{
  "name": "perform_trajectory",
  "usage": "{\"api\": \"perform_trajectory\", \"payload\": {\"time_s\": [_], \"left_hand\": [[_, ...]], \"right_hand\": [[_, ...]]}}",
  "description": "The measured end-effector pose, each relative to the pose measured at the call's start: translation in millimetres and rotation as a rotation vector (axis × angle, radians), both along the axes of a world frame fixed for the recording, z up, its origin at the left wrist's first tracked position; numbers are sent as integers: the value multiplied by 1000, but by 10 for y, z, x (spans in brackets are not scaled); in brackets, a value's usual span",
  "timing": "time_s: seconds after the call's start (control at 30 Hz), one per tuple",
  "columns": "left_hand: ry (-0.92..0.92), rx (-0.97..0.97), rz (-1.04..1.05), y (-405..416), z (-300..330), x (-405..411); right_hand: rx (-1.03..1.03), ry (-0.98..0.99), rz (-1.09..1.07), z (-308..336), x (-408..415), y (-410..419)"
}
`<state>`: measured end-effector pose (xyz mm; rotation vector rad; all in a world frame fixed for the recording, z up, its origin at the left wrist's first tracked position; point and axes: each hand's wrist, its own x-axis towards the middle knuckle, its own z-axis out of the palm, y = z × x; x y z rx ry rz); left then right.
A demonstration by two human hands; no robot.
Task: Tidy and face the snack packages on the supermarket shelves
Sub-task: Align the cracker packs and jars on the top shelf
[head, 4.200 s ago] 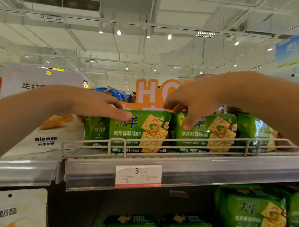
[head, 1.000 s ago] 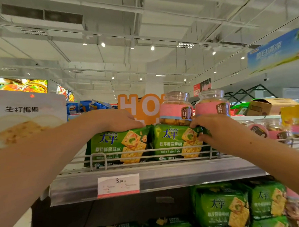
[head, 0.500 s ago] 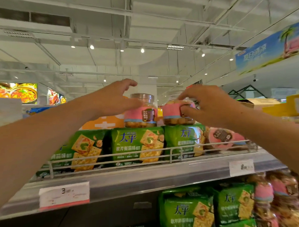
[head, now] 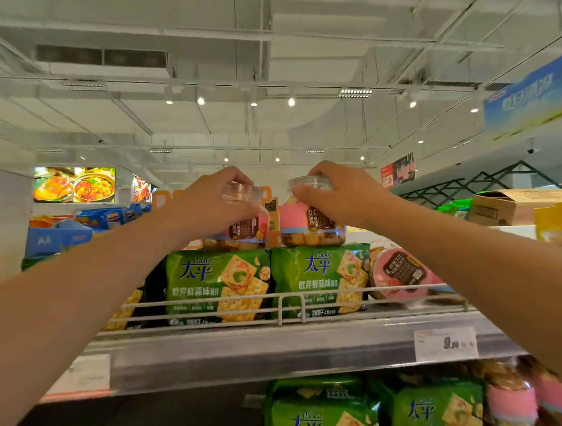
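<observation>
On top of the green cracker packs [head: 321, 280] at the upper shelf [head: 263, 352], you have two clear jars, one in each hand. Your left hand [head: 208, 206] has its fingers curled round the lid end of the left jar [head: 245, 229], and your right hand [head: 340, 195] grips the top of the right jar [head: 310, 224] the same way. Both jars appear to rest on soft, rounded pack tops, so I judge the footing poor: turn either one too sharply and it could tip or slide off the front, over the wire rail [head: 290, 304]. A firm twist may also drag the pack beneath out of line. Each jar is transparent with a pink label band, a dark panel of print and biscuits showing at the base; the right label faces forward, the left is partly hidden. A third such jar [head: 401, 276] lies on its side just right of the packs.
</observation>
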<state>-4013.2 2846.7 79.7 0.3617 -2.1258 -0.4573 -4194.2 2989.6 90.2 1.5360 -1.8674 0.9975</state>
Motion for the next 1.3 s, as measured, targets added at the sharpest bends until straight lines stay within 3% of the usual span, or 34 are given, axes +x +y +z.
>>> {"api": "perform_trajectory", "payload": {"time_s": [0.13,0.23,0.4,0.6,0.73,0.97,1.13,1.3], "left_hand": [[-46,113,-89,-82,-1,-2],[-51,135,-150,-140,2,27],[-13,120,-153,-219,-38,-7],[252,16,-60,-230,26,-22],[391,53,-328,123,195,-149],[246,42,-602,1052,-9,-962],[73,-17,-656,1715,-163,-1629],[14,-46,-649,2403,-278,-2289]], "right_hand": [[9,-265,114,44,-17,-62],[-8,-335,152,65,-41,-97],[-45,-364,137,19,-46,-124],[-216,-274,100,34,22,78],[-294,-248,54,115,-70,611],[-287,-318,-46,-165,-503,1879],[-247,-377,-107,-403,-1051,2731],[-239,-385,-124,-600,-1738,3420]]}}
